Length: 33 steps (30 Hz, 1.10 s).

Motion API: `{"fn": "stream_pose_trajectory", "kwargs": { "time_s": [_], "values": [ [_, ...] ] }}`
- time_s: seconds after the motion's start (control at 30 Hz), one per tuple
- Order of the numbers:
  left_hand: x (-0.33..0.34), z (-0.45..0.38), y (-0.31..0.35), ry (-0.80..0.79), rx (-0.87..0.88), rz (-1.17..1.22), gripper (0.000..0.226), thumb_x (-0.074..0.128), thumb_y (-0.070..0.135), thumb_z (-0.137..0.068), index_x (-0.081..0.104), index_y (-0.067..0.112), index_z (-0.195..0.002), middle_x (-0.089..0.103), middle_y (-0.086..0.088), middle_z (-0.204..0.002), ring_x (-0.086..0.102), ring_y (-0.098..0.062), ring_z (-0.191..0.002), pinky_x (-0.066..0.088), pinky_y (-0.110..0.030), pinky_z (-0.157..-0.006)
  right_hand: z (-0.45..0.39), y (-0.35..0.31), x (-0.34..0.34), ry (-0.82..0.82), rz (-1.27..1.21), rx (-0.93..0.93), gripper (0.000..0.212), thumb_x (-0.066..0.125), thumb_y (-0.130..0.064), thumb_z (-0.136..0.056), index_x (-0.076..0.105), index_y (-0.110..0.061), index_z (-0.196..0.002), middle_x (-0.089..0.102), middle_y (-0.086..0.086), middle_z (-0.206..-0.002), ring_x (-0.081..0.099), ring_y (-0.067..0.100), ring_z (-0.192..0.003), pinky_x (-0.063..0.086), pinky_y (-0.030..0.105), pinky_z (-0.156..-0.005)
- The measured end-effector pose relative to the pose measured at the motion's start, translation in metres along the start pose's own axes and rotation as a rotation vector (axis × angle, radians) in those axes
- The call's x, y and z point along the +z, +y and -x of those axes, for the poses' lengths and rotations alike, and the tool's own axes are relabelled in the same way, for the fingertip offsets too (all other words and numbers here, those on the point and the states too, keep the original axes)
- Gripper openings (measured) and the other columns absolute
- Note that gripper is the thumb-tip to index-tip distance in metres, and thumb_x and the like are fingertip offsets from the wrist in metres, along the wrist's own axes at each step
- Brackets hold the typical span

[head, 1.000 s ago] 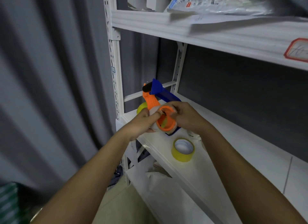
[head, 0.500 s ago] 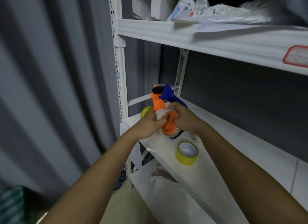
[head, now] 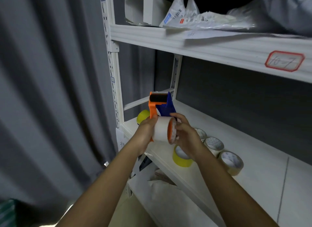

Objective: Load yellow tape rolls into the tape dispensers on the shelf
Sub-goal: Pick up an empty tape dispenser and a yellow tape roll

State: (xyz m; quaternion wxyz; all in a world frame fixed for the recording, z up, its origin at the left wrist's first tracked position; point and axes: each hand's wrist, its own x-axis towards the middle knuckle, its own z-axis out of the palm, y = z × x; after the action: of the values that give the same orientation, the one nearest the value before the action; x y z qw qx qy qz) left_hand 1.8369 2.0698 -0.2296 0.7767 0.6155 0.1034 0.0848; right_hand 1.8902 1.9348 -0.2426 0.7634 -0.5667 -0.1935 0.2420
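Both hands are clamped on the orange and blue plastic tape dispenser (head: pixel 158 108): left hand (head: pixel 147 130) gripping its body, right hand (head: pixel 183 133) pinching the white roll (head: pixel 161 131), above a yellow tape roll (head: pixel 181 157) on the white shelf (head: pixel 253 167).

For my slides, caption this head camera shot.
Both hands hold an orange-and-blue tape dispenser above a yellow tape roll.
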Motion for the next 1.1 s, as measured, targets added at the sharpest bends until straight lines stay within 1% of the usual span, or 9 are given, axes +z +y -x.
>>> {"fn": "stream_pose_trajectory", "kwargs": {
  "time_s": [0.07,0.13,0.23,0.37,0.53,0.63,0.83,1.03,1.1],
  "values": [
    [0.005,-0.001,-0.002,0.039,0.110,-0.096,0.023,0.034,0.032,-0.101,0.057,0.029,-0.102,0.065,0.001,-0.097,0.061,-0.014,-0.088,0.050,-0.033,-0.083,0.002,0.001,0.006,0.039,0.084,0.074,0.028,0.058,-0.048,-0.084,0.051,-0.041,-0.110,0.050,0.000,-0.126,0.053,0.021,-0.109,0.052,0.034,-0.071],
    [0.011,0.000,-0.006,0.033,0.187,-0.202,0.029,0.033,0.034,-0.101,0.060,0.027,-0.108,0.066,0.001,-0.100,0.062,-0.010,-0.090,0.049,-0.023,-0.080,0.000,0.005,0.013,0.085,0.116,0.129,0.040,0.057,-0.065,-0.073,0.050,-0.046,-0.107,0.052,-0.004,-0.125,0.054,0.022,-0.112,0.056,0.042,-0.073],
    [0.018,0.001,-0.014,0.031,0.210,-0.258,0.042,0.031,0.043,-0.099,0.059,0.020,-0.120,0.067,-0.006,-0.111,0.062,-0.017,-0.102,0.048,-0.030,-0.090,-0.007,0.009,0.020,0.191,0.018,0.174,0.042,0.062,-0.058,-0.078,0.054,-0.033,-0.111,0.062,-0.002,-0.117,0.062,0.020,-0.105,0.058,0.044,-0.073],
    [0.026,-0.003,-0.020,0.188,0.249,-0.378,0.042,0.031,0.041,-0.100,0.061,0.014,-0.110,0.067,-0.006,-0.097,0.063,-0.017,-0.089,0.049,-0.027,-0.077,-0.011,0.016,0.026,0.369,-0.024,0.173,0.034,0.059,-0.049,-0.082,0.058,-0.027,-0.107,0.067,0.000,-0.105,0.065,0.020,-0.095,0.057,0.036,-0.064],
    [0.022,-0.015,-0.021,0.255,0.162,-0.361,0.038,0.029,0.036,-0.101,0.059,0.013,-0.096,0.060,0.000,-0.080,0.057,-0.014,-0.074,0.043,-0.023,-0.064,-0.012,0.021,0.019,0.410,0.292,0.006,0.037,0.057,-0.048,-0.086,0.051,-0.026,-0.115,0.058,0.004,-0.114,0.060,0.025,-0.099,0.054,0.033,-0.056],
    [0.025,-0.019,-0.022,0.215,0.110,-0.339,0.032,0.028,0.035,-0.102,0.056,0.022,-0.092,0.059,0.002,-0.082,0.056,-0.014,-0.078,0.046,-0.029,-0.071,-0.009,0.023,0.010,0.414,0.353,-0.022,0.033,0.057,-0.045,-0.087,0.051,-0.028,-0.114,0.057,0.002,-0.112,0.059,0.025,-0.099,0.054,0.033,-0.056],
    [-0.005,-0.022,-0.013,0.255,0.001,-0.336,0.033,0.026,0.034,-0.103,0.048,0.024,-0.081,0.056,-0.001,-0.080,0.055,-0.022,-0.082,0.044,-0.031,-0.072,0.006,0.016,-0.027,0.421,0.572,-0.361,0.021,0.061,-0.026,-0.089,0.050,-0.027,-0.107,0.056,0.002,-0.110,0.056,0.019,-0.100,0.049,0.034,-0.082],
    [-0.031,-0.026,-0.006,0.341,0.020,-0.366,0.032,0.027,0.037,-0.102,0.043,0.026,-0.077,0.051,0.002,-0.079,0.050,-0.014,-0.072,0.039,-0.033,-0.078,0.020,0.017,-0.084,0.615,0.498,-0.085,0.037,0.065,-0.044,-0.083,0.042,-0.035,-0.111,0.052,0.003,-0.114,0.058,0.018,-0.093,0.056,0.037,-0.063],
    [-0.022,-0.026,-0.012,0.294,-0.014,-0.329,0.030,0.030,0.034,-0.102,0.045,0.025,-0.078,0.053,0.001,-0.078,0.051,-0.015,-0.072,0.041,-0.029,-0.067,0.023,0.026,-0.095,0.674,0.481,-0.046,0.047,0.069,-0.046,-0.078,0.039,-0.033,-0.111,0.050,0.004,-0.117,0.057,0.023,-0.099,0.056,0.045,-0.075]
  ]
}}
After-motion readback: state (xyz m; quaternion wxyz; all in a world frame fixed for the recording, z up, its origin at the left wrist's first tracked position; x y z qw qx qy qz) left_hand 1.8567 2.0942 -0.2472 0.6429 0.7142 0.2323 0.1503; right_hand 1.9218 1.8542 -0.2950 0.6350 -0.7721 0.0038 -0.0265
